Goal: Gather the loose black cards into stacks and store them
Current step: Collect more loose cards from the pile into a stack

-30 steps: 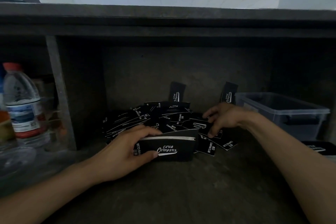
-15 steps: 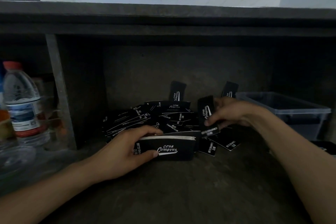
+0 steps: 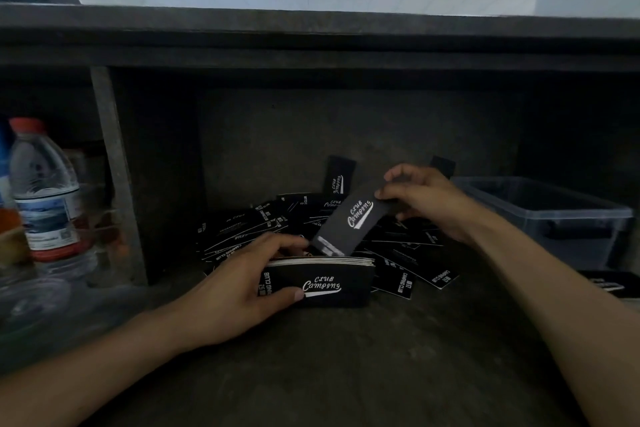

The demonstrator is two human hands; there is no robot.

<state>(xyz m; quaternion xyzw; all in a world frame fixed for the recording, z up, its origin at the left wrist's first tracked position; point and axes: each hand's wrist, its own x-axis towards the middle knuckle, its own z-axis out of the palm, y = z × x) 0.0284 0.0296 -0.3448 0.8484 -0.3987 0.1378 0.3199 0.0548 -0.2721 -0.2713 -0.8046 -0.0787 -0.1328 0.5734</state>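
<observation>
My left hand (image 3: 239, 282) grips a stack of black cards (image 3: 322, 282) standing on edge on the bench (image 3: 346, 367). My right hand (image 3: 427, 199) pinches one card (image 3: 349, 222) tilted just above the stack. Loose cards (image 3: 263, 225) lie heaped behind, a clear bin (image 3: 554, 215) to the right.

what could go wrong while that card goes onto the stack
The right hand pinches the card by one end only, its other end angled down toward the stack; it could catch the top edge and land crooked.
The left hand grips the stack at its left end alone, so the free right end might fan out or spill.
The loose pile lies just behind the stack; a nudge could scatter it further.
</observation>
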